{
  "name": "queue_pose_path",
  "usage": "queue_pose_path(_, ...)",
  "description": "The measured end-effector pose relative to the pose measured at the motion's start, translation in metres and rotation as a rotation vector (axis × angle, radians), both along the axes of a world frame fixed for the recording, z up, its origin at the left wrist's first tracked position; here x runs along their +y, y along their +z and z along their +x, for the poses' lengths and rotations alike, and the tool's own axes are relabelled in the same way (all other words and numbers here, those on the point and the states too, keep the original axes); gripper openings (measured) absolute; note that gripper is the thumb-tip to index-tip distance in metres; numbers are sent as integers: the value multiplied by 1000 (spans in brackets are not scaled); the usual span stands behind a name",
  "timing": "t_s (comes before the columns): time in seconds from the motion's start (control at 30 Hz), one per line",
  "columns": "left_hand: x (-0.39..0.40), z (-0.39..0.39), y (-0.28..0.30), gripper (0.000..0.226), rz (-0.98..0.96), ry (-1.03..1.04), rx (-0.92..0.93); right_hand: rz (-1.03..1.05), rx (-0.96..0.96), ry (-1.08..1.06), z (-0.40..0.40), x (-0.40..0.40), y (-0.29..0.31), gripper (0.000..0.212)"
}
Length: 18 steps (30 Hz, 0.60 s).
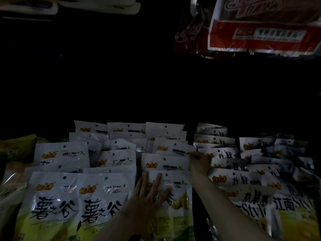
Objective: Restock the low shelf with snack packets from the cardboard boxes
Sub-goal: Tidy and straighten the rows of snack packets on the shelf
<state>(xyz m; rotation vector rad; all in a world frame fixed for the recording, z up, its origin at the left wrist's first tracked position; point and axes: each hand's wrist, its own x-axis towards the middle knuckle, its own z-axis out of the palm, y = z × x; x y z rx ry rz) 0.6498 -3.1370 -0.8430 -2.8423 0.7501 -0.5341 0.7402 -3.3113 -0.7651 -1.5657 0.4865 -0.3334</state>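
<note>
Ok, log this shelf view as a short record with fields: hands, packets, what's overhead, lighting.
left hand: flat, fingers spread, pressing the front white packet of the third row
right hand: reaching further back in that row, fingers at the edge of a rear packet; grip unclear
white packets: three rows standing upright, left of the hands
silhouette packets: rows to the right
overhead: red bags hanging at upper right
lighting: very dim, shelf back not visible
boxes: none in view

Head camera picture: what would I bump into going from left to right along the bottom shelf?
Yellow bag → white packets → left hand → right hand → Style packets.
</note>
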Motion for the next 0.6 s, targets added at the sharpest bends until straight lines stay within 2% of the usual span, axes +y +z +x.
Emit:
queue_pose_path(0.13, 2, -4, 6, 59, 39, 15, 52, -26, 102, 174, 0, 11, -17, 20)
queue_pose_path(0.23, -1, -1, 6, 105, 81, 6, 192, -63, 170, 311, 0, 15, -17, 24)
queue_pose_path(0.3, -3, 2, 14, 127, 58, -4, 274, -194, 162, 320, 0, 9, -9, 32)
queue_pose_path(0.37, -2, 3, 21, 118, 129, -34, 241, -342, 51, 300, -3, 4, 0, 34)
queue_pose_path(0.43, -3, -4, 31, 107, 173, -54, 396, -484, -47, 364, -7, 3, 5, 35)
queue_pose_path(0.47, -3, -6, 41, 107, 165, -48, 427, -586, -42, 408, -7, 4, 3, 35)
queue_pose_path(0.53, -4, -2, 36, 112, 177, -21, 469, -819, 36, 460, -7, 2, -2, 21)
queue_pose_path(0.6, -7, -5, 41, 122, 143, 7, 347, -887, 98, 440, -8, -2, -1, 11)
